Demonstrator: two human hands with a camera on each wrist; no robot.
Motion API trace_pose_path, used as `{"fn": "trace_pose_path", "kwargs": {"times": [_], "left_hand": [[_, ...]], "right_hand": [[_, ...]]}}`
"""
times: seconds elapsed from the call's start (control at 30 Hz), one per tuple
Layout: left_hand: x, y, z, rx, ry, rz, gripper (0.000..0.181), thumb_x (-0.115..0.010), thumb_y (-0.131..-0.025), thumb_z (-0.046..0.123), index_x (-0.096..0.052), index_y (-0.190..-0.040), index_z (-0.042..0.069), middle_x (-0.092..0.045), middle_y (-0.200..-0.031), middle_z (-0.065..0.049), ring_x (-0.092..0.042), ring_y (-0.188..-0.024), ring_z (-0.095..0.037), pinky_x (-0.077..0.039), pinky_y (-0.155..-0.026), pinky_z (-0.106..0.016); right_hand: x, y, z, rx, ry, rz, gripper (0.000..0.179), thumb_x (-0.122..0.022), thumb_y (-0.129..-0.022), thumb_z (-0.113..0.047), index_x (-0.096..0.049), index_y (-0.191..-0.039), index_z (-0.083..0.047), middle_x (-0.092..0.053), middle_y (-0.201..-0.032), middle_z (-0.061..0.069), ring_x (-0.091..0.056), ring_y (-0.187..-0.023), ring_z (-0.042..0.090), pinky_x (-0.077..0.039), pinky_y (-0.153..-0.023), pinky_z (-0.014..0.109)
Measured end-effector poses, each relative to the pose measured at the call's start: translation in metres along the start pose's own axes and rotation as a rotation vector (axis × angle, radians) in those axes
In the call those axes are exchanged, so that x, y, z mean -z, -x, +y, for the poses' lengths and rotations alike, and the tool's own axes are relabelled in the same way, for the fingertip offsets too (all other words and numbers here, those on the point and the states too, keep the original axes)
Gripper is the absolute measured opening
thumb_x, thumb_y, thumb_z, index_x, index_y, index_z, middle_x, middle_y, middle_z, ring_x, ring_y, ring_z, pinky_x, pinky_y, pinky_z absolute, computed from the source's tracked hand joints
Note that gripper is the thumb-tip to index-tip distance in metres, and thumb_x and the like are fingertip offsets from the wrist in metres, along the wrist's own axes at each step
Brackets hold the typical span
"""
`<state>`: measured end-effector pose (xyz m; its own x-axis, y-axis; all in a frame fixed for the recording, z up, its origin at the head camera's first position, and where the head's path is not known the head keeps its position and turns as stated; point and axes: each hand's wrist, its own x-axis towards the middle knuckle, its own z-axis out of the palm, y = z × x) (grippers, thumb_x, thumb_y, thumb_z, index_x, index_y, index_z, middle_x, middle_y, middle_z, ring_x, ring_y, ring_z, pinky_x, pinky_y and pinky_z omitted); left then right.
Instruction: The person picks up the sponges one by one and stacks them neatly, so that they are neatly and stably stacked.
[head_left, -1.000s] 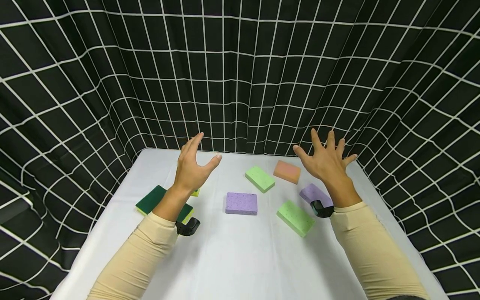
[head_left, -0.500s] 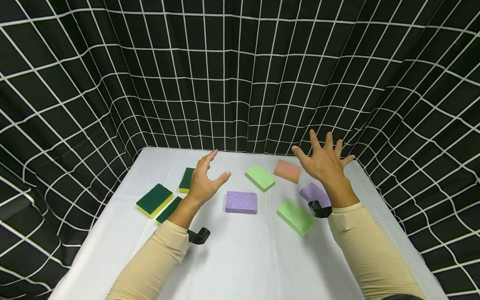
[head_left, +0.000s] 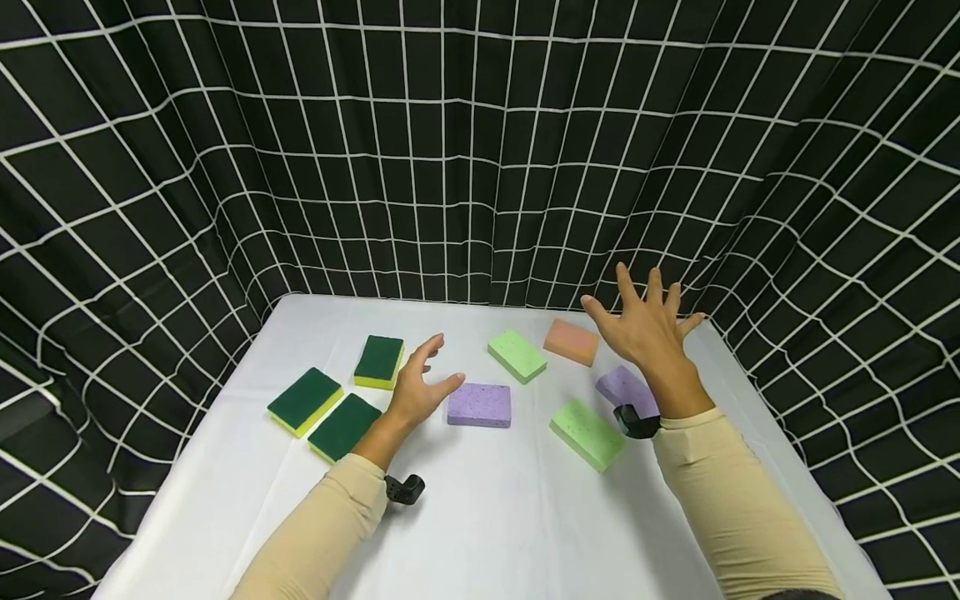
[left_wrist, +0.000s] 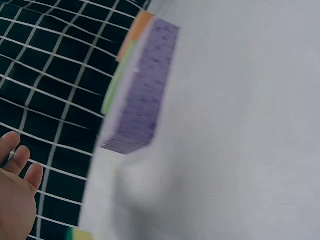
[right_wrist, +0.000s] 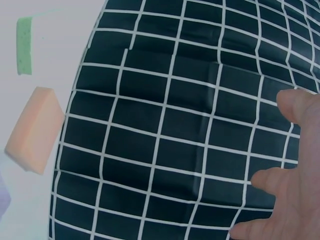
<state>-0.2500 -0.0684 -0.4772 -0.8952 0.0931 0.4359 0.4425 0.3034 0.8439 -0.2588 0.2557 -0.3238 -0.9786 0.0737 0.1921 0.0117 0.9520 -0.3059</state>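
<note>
My left hand (head_left: 418,392) hovers, thumb apart from relaxed fingers, just left of a purple sponge (head_left: 478,406). Nothing is in it. That purple sponge also shows large in the left wrist view, apart from the fingers. My right hand (head_left: 643,329) is held up with its fingers spread, above the far right of the table and holding nothing. Below its wrist lies another purple sponge (head_left: 624,388), partly covered by the wrist camera. An orange sponge (head_left: 572,342) is to the left of the right hand, and also appears in the right wrist view.
Left of the left hand lie three green-and-yellow scouring sponges (head_left: 304,400), one partly behind the forearm. Two light green sponges, one farther back (head_left: 517,355) and one nearer (head_left: 588,435), lie right of centre. A black curtain with white grid lines (head_left: 465,167) surrounds the white table (head_left: 480,525).
My left hand has moved right and toward me, lower over the table, uncovering the scouring sponges on the left. The right hand has stayed nearly in place, fingers spread.
</note>
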Motion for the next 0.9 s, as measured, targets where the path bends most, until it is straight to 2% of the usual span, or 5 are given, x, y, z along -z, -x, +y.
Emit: {"fn": "trace_pose_path", "kwargs": {"times": [0.2, 0.4, 0.57, 0.73, 0.9], "left_hand": [[-0.008, 0.006, -0.013, 0.066, 0.016, -0.069, 0.072, -0.074, -0.082, 0.022, -0.041, -0.144, 0.008, -0.049, -0.139, -0.012, -0.042, -0.125, -0.037, -0.037, -0.097, -0.048], [-0.014, 0.01, -0.025, 0.145, 0.047, -0.157, 0.073, -0.074, -0.083, 0.021, -0.039, -0.146, 0.008, -0.045, -0.141, -0.017, -0.039, -0.127, -0.037, -0.034, -0.101, -0.05], [-0.018, 0.015, -0.032, 0.224, 0.093, -0.203, 0.075, -0.075, -0.082, 0.019, -0.039, -0.147, 0.008, -0.042, -0.144, -0.021, -0.037, -0.13, -0.039, -0.029, -0.106, -0.052], [-0.019, 0.017, -0.039, 0.253, 0.093, -0.237, 0.075, -0.077, -0.08, 0.015, -0.041, -0.145, 0.002, -0.043, -0.143, -0.021, -0.037, -0.13, -0.042, -0.029, -0.105, -0.054], [-0.019, 0.016, -0.044, 0.251, 0.02, -0.276, 0.076, -0.079, -0.078, 0.017, -0.043, -0.143, 0.002, -0.046, -0.141, -0.018, -0.041, -0.129, -0.037, -0.03, -0.105, -0.051]], "right_hand": [[-0.001, 0.001, 0.003, -0.001, -0.004, 0.0, 0.096, -0.025, -0.083, -0.083, -0.006, -0.157, -0.024, 0.005, -0.155, 0.029, 0.016, -0.134, 0.055, 0.018, -0.086, 0.078], [-0.002, 0.003, 0.007, -0.015, -0.004, -0.004, 0.096, -0.027, -0.083, -0.082, -0.007, -0.157, -0.024, 0.005, -0.155, 0.029, 0.016, -0.135, 0.054, 0.016, -0.088, 0.078], [-0.001, 0.004, 0.008, -0.016, -0.01, -0.007, 0.096, -0.028, -0.083, -0.082, -0.008, -0.157, -0.023, 0.006, -0.155, 0.029, 0.016, -0.134, 0.054, 0.016, -0.087, 0.078], [-0.002, 0.004, 0.008, -0.011, -0.019, -0.006, 0.096, -0.028, -0.083, -0.082, -0.009, -0.157, -0.023, 0.006, -0.155, 0.029, 0.018, -0.135, 0.053, 0.017, -0.087, 0.078], [-0.002, 0.005, 0.008, -0.017, -0.017, -0.005, 0.096, -0.028, -0.083, -0.081, -0.009, -0.157, -0.023, 0.005, -0.155, 0.029, 0.017, -0.135, 0.052, 0.017, -0.088, 0.077]]}}
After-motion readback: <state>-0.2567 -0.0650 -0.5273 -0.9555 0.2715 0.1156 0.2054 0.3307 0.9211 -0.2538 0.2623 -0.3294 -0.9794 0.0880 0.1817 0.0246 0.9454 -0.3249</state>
